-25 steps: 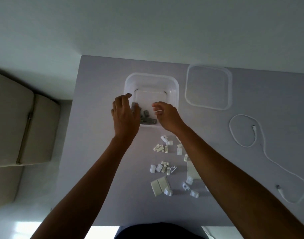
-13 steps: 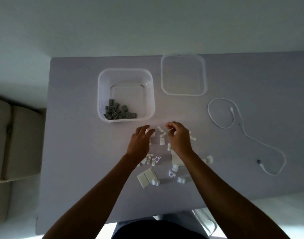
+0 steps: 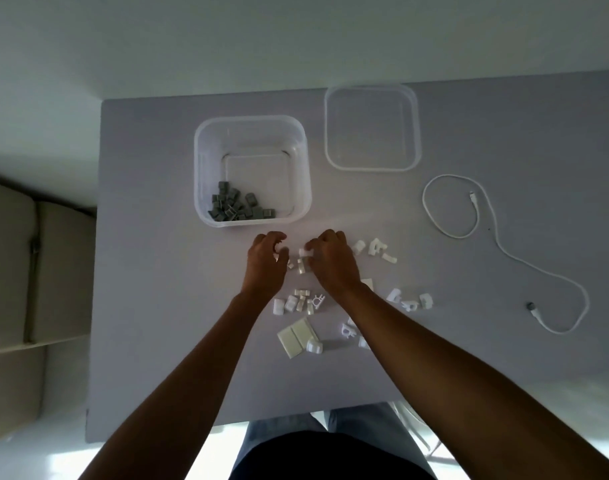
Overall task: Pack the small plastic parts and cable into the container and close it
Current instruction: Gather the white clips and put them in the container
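Both hands low over the grey table [image 3: 150, 271], just in front of the clear container [image 3: 206, 161]. Left hand [image 3: 265, 268] with fingers curled, pinching a small white part at the fingertips; right hand [image 3: 332, 263] likewise curled, fingertips closed on a white piece [image 3: 305, 252]. More white plastic parts [image 3: 298, 303] scattered beneath and beside the wrists (some hidden by the right forearm). Grey parts [image 3: 237, 206] heaped in the container's near left corner. Lid [image 3: 330, 133] flat beside the container, to its right. White cable [image 3: 504, 251] loosely looped further right, well apart from the hands.
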